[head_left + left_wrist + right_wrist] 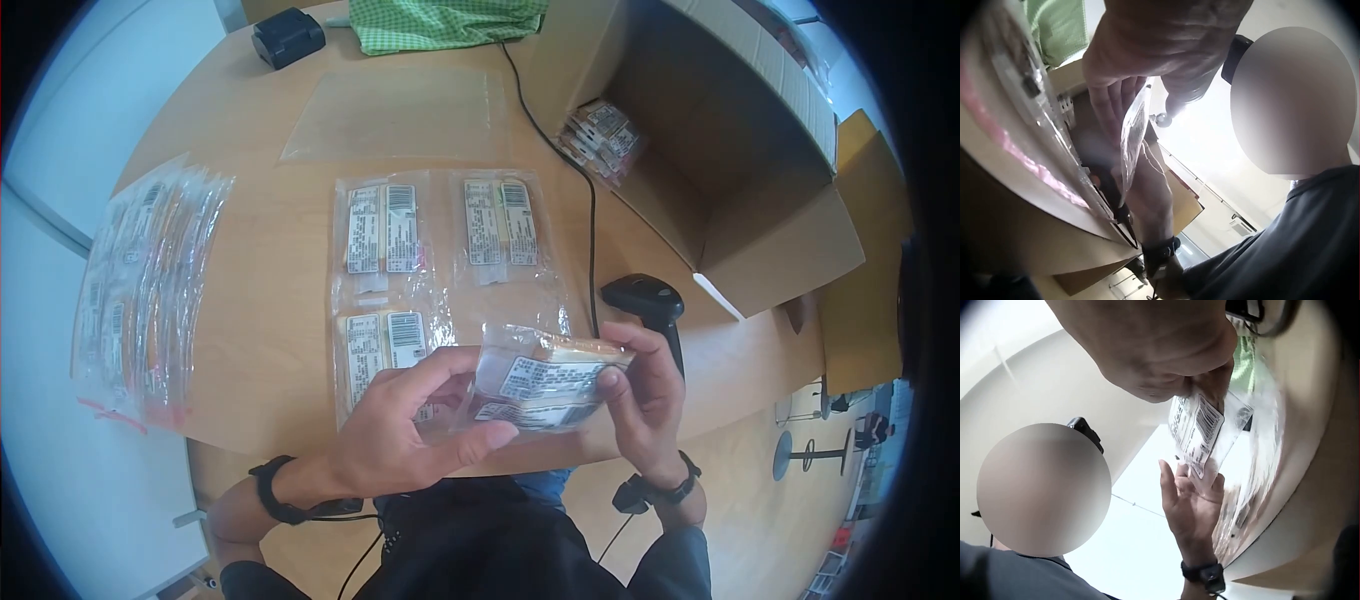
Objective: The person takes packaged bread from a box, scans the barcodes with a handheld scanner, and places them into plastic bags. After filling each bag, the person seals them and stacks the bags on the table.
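Observation:
My right hand (645,410) pinches the right end of a small clear packet (555,380) between thumb and fingers; the packet is tilted, its white printed label towards me. A barcode shows on its label (1207,422) in the right wrist view. My left hand (400,430) is at the packet's other end, fingers partly hidden behind it and thumb stretched out; in the right wrist view its fingers look extended at the packet's tip. Below lies a large clear bag (445,270) with labelled packets: two at the back (382,228), one front left (368,345). The held packet covers its front right part.
At left lies a stack of filled clear bags (150,290). Behind the packets is a flat clear sheet or bag (400,115). An open cardboard box (760,160) at right holds several packets (605,140). A black handheld scanner (645,295), cable (591,230), black device (288,38) and green checked cloth (445,22) are around.

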Demonstrator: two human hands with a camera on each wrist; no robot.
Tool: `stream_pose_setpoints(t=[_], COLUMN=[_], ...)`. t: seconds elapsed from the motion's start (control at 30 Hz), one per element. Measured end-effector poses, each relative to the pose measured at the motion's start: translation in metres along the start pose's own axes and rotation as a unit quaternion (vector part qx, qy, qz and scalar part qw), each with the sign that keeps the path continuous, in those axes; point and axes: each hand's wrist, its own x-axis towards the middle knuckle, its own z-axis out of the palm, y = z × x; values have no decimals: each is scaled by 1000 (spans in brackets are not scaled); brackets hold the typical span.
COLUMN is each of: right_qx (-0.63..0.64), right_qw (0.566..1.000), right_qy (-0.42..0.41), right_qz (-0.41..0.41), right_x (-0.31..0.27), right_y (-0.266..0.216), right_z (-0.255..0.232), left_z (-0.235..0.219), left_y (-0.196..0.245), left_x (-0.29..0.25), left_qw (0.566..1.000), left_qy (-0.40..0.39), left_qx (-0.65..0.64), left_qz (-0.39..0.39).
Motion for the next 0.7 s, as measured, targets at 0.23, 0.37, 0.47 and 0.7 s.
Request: stream_pose_setpoints(t=[0.23,0.37,0.47,0.7], right_qx=[-95,-122,-70,-174], right_qw=[994,990,997,978], right_qy=[-40,-43,-25,-66], right_qz=[-30,-50,-26,-91], right_x=[2,-5,-15,-9], right_y=[-3,0,15,17], right_z=[-11,2,20,17], left_z=[0,-1,-3,-5], left_y=[7,3,6,7], left_x=[3,3,3,2], left_qw=[995,995,990,988], left_qy=[-42,53,83,66], left_qx=[80,85,109,126], left_qz=[-51,-19,-21,-54])
